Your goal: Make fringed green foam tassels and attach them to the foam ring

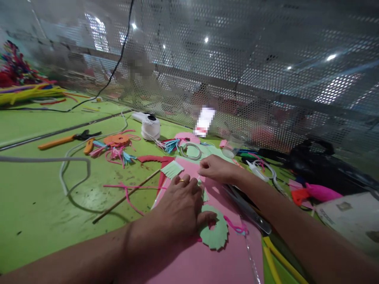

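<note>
Green table point(44, 197) before a perforated screen carries a pink sheet point(207, 260). Left hand point(180, 209) lies flat and released, pressing the sheet, thumb touching a green ring point(217, 236). Right hand point(216, 169) pinches a green strip point(204, 189) just beyond the left fingers, nearer to it.

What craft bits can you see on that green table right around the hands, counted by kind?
Large pink foam sheet: 1
Green paper ring with jagged edge: 1
Green fringed paper strip: 1
Thin wooden stick: 1
Clear plastic ruler: 1
White thread spool: 1
Total: 6
</note>
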The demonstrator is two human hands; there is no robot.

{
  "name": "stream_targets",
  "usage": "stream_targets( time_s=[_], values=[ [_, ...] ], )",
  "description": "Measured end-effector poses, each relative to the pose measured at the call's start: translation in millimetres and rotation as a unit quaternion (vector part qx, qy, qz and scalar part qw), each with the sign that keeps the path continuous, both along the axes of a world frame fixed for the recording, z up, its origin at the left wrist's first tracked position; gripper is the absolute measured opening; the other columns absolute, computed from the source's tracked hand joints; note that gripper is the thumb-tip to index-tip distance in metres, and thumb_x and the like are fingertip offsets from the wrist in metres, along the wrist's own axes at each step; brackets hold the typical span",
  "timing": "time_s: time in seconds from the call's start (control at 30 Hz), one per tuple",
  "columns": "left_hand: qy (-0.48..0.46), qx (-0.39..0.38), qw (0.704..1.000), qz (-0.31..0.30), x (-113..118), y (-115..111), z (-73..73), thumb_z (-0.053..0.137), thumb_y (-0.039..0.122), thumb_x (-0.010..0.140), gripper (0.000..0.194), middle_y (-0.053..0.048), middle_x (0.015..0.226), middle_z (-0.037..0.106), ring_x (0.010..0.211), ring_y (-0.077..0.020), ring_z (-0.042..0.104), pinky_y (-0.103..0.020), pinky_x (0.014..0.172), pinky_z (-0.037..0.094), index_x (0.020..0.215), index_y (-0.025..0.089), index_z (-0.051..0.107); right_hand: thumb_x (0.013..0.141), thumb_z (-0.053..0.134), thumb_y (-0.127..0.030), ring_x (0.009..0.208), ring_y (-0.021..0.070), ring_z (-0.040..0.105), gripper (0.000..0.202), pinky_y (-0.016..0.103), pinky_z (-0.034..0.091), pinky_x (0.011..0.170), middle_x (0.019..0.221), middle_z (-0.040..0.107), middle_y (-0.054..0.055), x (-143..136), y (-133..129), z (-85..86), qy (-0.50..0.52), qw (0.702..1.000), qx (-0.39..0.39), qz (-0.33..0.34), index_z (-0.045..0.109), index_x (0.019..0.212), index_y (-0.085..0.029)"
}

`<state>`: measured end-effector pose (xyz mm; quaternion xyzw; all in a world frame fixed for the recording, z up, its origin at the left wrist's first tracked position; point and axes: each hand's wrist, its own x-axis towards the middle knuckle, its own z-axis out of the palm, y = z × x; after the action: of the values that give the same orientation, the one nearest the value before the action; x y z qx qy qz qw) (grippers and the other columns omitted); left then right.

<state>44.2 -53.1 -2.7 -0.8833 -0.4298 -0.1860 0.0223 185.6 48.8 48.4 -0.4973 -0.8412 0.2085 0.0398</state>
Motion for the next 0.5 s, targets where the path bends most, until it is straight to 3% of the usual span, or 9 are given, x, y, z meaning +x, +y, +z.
stream_targets(
  time_s=[0.3,0.5],
  values=[
    [-0.018,-0.012,1.000,-0.005,-1.1,2.4,-4.0,0.038,0.059,0.084,0.045,-0.008,0.097,0.054,0.096,-0.0266,0.043,-0.048,0.093,0.030,0.095,0.020,0.059,0.066,0.055,-0.021,0.054,0.0091,0.038,0.016,0.021,0.025,0.047,0.050,0.037,-0.006,1.9,-5.9,4.2,0.002,1.000,-0.001,0.007,0.046,0.052,-0.017],
    [-0.033,-0.016,0.999,-0.001,0.3,1.0,-7.2,0.040,0.055,0.085,0.039,-0.008,0.092,0.051,0.093,-0.0260,0.043,-0.049,0.093,0.030,0.091,0.019,0.056,0.063,0.056,-0.019,0.054,0.0103,0.043,0.011,0.021,0.028,0.047,0.050,0.044,-0.005,13.2,-0.1,-3.4,-0.003,1.000,-0.004,-0.014,0.050,0.054,-0.017]
  ],
)
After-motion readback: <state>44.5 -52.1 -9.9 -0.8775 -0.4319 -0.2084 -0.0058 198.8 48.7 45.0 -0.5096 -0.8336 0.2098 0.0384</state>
